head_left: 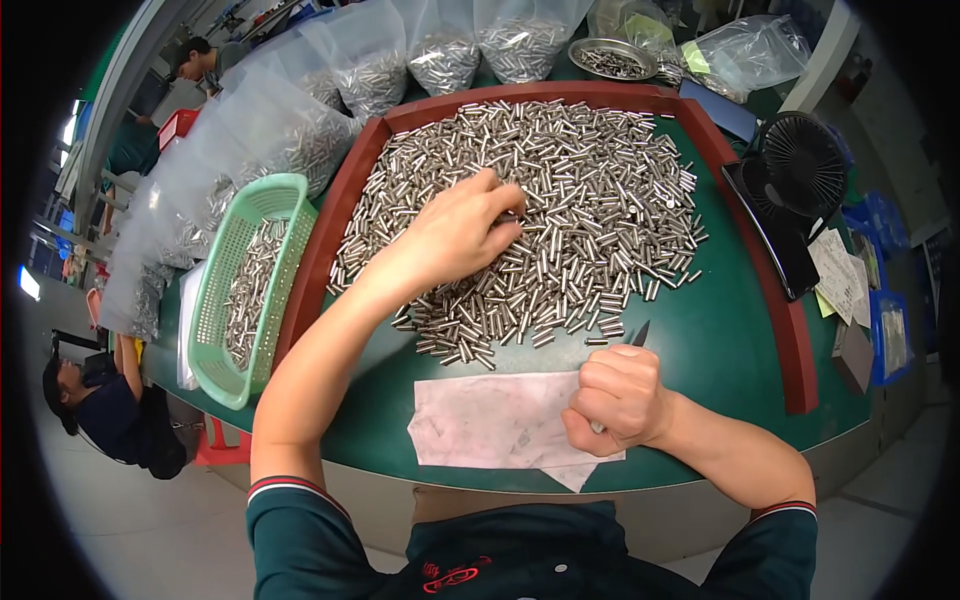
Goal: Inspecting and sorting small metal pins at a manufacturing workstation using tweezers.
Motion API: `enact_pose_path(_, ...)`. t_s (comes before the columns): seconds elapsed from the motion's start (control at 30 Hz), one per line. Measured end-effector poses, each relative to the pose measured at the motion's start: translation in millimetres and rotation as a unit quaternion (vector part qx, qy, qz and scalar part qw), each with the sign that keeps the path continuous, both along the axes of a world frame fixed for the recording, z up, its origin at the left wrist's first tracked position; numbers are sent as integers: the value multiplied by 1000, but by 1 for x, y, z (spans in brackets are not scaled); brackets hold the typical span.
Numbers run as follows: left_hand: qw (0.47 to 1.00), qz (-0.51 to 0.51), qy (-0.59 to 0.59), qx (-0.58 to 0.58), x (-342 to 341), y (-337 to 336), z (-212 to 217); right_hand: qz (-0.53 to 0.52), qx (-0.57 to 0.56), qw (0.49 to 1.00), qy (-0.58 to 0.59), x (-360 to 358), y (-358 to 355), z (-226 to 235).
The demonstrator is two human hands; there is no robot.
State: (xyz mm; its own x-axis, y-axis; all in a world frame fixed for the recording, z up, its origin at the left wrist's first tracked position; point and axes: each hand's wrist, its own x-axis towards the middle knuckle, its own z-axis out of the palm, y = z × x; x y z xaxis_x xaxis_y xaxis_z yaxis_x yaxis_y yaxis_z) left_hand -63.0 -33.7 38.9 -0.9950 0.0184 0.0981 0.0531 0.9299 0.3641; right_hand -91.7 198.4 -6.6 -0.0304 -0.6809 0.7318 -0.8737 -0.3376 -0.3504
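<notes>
A wide heap of small shiny metal pins (580, 220) covers much of the green table. My left hand (465, 225) reaches into the middle of the heap, fingers curled down and thumb drawn in; whatever lies between the fingertips is hidden. Closed in a fist, my right hand (620, 398) grips a knife (641, 333), whose dark pointed blade sticks out above the fist and whose handle end shows below. That fist rests on the right end of a stained pinkish cloth (490, 420) lying at the table's near edge.
A dark red raised border (740, 190) frames the heap on three sides. Left of it stands a green basket (210, 330) holding pins. Clear bags (370, 60) of pins line the back and left. A metal dish (613, 58) and black fan (800, 165) are rightward. People sit at left.
</notes>
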Motion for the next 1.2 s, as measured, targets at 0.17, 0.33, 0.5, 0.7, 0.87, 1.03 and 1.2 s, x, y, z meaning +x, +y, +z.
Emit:
enact_pose_path(0.17, 994, 47, 92, -32, -27, -34, 15, 1, -6, 1000, 4, 3, -2, 1)
enact_pose_path(0.33, 979, 48, 193, -51, -101, -72, -5, 4, -9, 1000, -5, 3, -2, 1)
enact_pose_path(0.5, 967, 53, 221, -114, -142, -72, -19, 3, -9, 1000, -14, 2, -1, -1)
enact_pose_path(0.7, 977, 79, 124, -158, -162, -80, -25, 1, -8, 1000, -17, 2, 0, 0)
enact_pose_path(0.87, 982, 114, 127, -75, -161, -91, -25, 6, -12, 1000, -24, 1, -2, -3)
enact_pose_path(1.03, 974, 120, 105, 158, -150, -101, -2, 0, -13, 1000, -21, 1, -1, 1)
enact_pose_path(1.2, 925, 131, 45, 355, -156, -93, 21, -2, -11, 1000, -19, 0, 2, 1)
